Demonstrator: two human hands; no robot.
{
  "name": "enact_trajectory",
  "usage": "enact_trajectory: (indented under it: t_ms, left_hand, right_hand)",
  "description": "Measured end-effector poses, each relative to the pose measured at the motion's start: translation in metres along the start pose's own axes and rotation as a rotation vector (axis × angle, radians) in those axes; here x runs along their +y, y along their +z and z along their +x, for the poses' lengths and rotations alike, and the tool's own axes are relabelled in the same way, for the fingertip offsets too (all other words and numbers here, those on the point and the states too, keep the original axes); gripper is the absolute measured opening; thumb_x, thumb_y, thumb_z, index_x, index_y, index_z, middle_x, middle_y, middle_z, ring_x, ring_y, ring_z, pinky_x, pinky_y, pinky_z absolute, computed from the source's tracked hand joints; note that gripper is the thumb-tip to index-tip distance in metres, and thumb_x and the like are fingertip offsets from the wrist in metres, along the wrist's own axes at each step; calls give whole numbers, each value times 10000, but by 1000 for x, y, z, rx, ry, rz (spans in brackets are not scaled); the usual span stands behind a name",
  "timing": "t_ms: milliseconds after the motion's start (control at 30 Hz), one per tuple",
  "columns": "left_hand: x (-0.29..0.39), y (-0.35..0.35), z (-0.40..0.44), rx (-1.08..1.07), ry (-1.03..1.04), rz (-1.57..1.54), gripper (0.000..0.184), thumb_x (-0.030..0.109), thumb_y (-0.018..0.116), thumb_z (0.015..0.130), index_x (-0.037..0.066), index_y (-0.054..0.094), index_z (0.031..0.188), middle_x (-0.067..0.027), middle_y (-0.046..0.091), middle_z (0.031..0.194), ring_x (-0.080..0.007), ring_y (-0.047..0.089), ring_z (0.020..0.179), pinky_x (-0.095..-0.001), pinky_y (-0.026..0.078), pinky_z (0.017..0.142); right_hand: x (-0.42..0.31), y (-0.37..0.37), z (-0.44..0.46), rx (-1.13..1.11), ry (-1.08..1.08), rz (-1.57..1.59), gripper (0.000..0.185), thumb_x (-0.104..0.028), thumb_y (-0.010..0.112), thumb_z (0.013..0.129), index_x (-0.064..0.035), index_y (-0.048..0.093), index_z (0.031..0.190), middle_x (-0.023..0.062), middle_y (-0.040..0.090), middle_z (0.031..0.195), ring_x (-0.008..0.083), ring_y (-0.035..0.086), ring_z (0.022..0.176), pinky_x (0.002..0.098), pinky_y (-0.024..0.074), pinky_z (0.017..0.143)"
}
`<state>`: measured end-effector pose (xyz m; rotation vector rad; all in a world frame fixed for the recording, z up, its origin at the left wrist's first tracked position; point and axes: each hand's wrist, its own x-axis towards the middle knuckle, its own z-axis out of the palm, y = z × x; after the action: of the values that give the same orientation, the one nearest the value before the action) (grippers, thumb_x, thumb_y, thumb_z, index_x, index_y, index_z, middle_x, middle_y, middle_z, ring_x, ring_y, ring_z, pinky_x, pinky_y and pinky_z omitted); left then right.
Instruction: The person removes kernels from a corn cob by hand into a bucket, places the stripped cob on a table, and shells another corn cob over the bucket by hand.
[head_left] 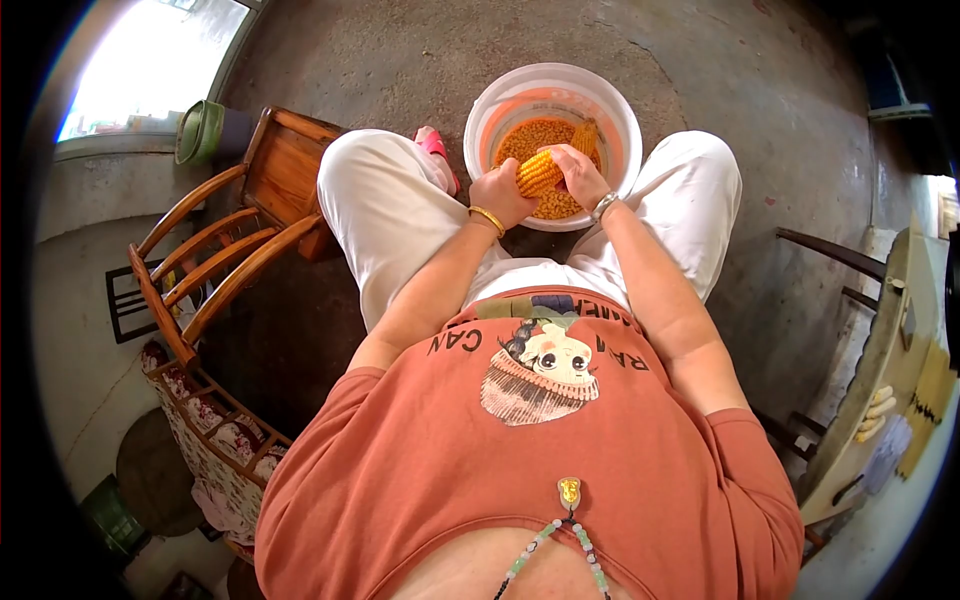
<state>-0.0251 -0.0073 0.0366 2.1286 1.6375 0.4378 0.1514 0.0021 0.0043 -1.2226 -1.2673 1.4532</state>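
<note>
Between my knees stands a white bucket (482, 105) with loose yellow corn kernels (553, 205) in it. Above the kernels I hold an ear of corn (538, 174) tilted across both hands. My left hand (503, 194), with a gold bracelet at the wrist, is closed around its lower left end. My right hand (582, 184), wearing a silver bracelet, wraps the other end, and its fingertips are partly hidden. Another corn cob (586, 135) leans inside the bucket against the far right wall, just beyond my right hand.
On the left stands a wooden chair (285, 155), close to my knee, with a green container (198, 133) behind it. A table (850, 400) with several items on it is at the right. Concrete floor (400, 60) surrounds the bucket.
</note>
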Motion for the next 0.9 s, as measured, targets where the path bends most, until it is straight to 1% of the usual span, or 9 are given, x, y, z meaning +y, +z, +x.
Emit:
enact_trajectory:
  t_ms: [33,133,233,333,533,633,733,833,900]
  left_hand:
    - [0,0,0,-1,8,0,423,294,773,590,101,531,878,-145,644,751,-339,645,747,-436,522,655]
    - [0,-2,1,-10,25,4,417,299,773,588,103,533,867,-143,643,752,-339,645,748,-436,523,657]
    - [-2,-2,3,-35,32,16,407,310,770,584,106,542,852,-135,650,764,-335,647,756,-433,524,665]
    - [-5,0,4,-59,44,25,399,335,762,575,117,558,840,-121,661,777,-323,652,771,-423,526,680]
    - [-4,-4,5,-94,42,32,402,339,764,569,121,571,846,-118,666,789,-315,654,780,-414,529,694]
    - [-4,-5,4,-96,44,26,398,336,763,571,121,572,845,-120,666,791,-314,654,780,-412,530,694]
    - [-3,-6,5,-95,30,9,391,316,763,583,110,570,854,-128,664,796,-322,652,786,-417,528,697]
    - [-1,-8,5,-83,0,-11,391,285,765,598,91,567,874,-145,661,806,-336,646,796,-425,524,701]
    - [0,-8,4,-72,4,-14,387,280,762,601,89,565,874,-147,660,807,-337,646,796,-424,524,701]
  right_hand:
    - [0,0,-1,2,-11,-27,417,-350,407,977,4,592,1095,95,621,1013,178,587,923,289,442,879]
    - [4,-2,0,-5,-96,-123,449,-381,383,979,0,582,1108,99,613,996,173,590,882,278,475,805]
    - [-3,-3,-5,-27,-11,-101,470,-408,366,979,-8,568,1122,95,600,972,162,588,830,267,499,722]
    - [-4,-2,-6,-22,25,-101,480,-423,361,978,-14,559,1129,89,589,951,144,582,777,256,507,654]
    - [-4,-5,-8,-36,-30,-156,486,-430,356,978,-14,559,1127,88,585,946,133,582,754,252,509,651]
    - [-4,-3,-8,-27,-19,-93,487,-435,362,975,-15,565,1116,67,587,900,120,575,726,247,499,618]
    - [-8,4,-9,48,-45,-95,535,-515,391,955,-33,580,1093,41,590,833,105,564,673,235,480,573]
    - [-36,13,-15,148,268,170,560,-561,431,936,-48,632,1037,8,587,798,67,519,622,201,433,534]
    - [-40,13,-12,184,336,170,575,-603,456,908,-63,639,981,-17,561,721,46,479,545,191,393,476]
